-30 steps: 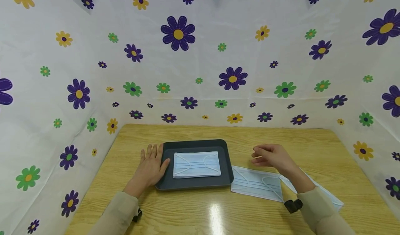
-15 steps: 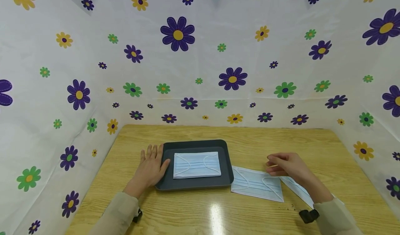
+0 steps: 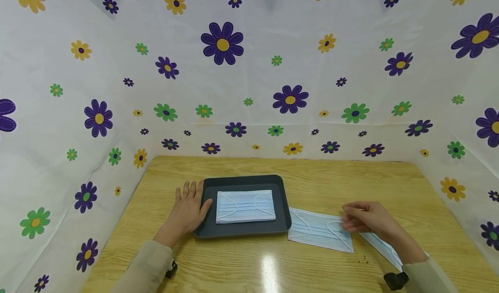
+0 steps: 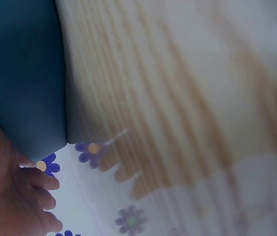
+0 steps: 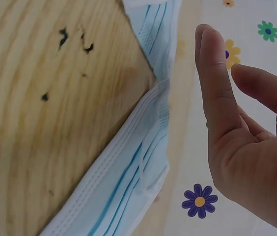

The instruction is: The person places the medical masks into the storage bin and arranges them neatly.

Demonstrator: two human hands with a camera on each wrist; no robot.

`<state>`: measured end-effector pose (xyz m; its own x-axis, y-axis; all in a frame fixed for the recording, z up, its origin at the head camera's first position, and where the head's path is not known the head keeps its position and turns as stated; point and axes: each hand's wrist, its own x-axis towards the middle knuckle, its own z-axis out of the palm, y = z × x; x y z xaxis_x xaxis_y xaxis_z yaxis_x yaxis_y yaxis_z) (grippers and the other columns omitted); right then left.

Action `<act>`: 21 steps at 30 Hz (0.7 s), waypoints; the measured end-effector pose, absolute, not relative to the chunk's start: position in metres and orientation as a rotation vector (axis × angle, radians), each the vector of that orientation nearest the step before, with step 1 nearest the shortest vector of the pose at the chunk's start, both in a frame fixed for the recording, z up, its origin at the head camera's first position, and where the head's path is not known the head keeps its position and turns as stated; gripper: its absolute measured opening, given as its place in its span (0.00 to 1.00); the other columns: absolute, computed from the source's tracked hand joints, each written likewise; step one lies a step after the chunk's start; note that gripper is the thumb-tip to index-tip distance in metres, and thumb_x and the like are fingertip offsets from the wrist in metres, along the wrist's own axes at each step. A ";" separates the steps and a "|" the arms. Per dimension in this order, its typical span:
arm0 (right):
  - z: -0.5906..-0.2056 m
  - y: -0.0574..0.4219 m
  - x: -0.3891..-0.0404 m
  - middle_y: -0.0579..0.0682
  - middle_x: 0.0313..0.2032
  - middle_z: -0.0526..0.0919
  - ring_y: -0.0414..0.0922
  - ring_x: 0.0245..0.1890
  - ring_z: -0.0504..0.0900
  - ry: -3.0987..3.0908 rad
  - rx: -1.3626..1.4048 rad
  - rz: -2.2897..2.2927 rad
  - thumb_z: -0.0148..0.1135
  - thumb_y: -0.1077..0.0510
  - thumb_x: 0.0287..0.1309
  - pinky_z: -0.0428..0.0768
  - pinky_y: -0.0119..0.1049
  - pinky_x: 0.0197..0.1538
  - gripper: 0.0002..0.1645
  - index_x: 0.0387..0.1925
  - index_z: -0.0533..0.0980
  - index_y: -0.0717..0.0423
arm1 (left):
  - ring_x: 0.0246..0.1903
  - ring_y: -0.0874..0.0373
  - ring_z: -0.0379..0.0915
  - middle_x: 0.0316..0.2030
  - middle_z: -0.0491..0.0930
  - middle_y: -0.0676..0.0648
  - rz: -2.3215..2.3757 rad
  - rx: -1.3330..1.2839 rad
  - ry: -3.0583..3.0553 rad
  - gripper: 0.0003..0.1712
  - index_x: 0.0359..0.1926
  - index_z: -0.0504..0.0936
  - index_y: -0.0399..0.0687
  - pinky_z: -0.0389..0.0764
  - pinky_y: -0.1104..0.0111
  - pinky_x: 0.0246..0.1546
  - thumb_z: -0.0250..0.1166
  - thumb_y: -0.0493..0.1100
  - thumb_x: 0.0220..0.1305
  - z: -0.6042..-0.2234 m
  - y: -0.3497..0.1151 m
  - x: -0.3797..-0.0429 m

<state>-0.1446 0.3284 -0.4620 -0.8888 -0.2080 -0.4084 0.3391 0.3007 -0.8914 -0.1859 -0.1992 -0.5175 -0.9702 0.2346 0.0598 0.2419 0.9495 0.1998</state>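
Observation:
A dark grey tray (image 3: 241, 230) sits on the wooden table with a small stack of light blue face masks (image 3: 245, 206) inside it. My left hand (image 3: 186, 210) rests flat at the tray's left edge, fingers straight and thumb over the rim. A loose face mask (image 3: 319, 229) lies just right of the tray. Another face mask (image 3: 383, 249) lies slanted beyond it, partly hidden under my right forearm. My right hand (image 3: 370, 221) hovers over where the two loose masks meet, fingers loosely bent. Nothing shows between its fingers in the right wrist view, where a mask (image 5: 124, 162) lies beside it.
Small dark marks (image 5: 64, 37) show on the wooden table (image 3: 218, 267) near the slanted mask. A white cloth with printed flowers (image 3: 249, 81) hangs behind the table and along both sides.
My right hand has moved to the right and nearer to me, from beside the tray to above the loose masks. My left hand and the tray have stayed put.

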 end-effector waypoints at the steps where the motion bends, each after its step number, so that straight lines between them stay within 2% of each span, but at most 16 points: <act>1: -0.463 0.330 -0.144 0.57 0.40 0.87 0.50 0.38 0.89 2.119 0.123 -1.620 0.56 0.51 0.72 0.86 0.44 0.43 0.38 0.67 0.60 0.79 | 0.75 0.31 0.42 0.74 0.53 0.28 -0.322 -0.374 -3.068 0.43 0.78 0.47 0.38 0.41 0.35 0.71 0.43 0.62 0.77 -0.518 -0.199 -0.186; 13: -0.479 0.339 -0.139 0.55 0.35 0.87 0.50 0.34 0.89 2.097 0.172 -1.616 0.59 0.54 0.70 0.87 0.44 0.41 0.34 0.65 0.64 0.77 | 0.75 0.31 0.42 0.73 0.54 0.28 -0.323 -0.381 -3.060 0.43 0.78 0.48 0.38 0.42 0.35 0.71 0.44 0.62 0.77 -0.518 -0.199 -0.186; 21: -0.482 0.338 -0.136 0.55 0.35 0.86 0.51 0.34 0.89 2.108 0.166 -1.595 0.60 0.55 0.69 0.87 0.44 0.40 0.33 0.63 0.65 0.77 | 0.75 0.31 0.42 0.73 0.54 0.28 -0.322 -0.387 -3.043 0.43 0.78 0.49 0.38 0.42 0.34 0.70 0.44 0.62 0.77 -0.519 -0.200 -0.186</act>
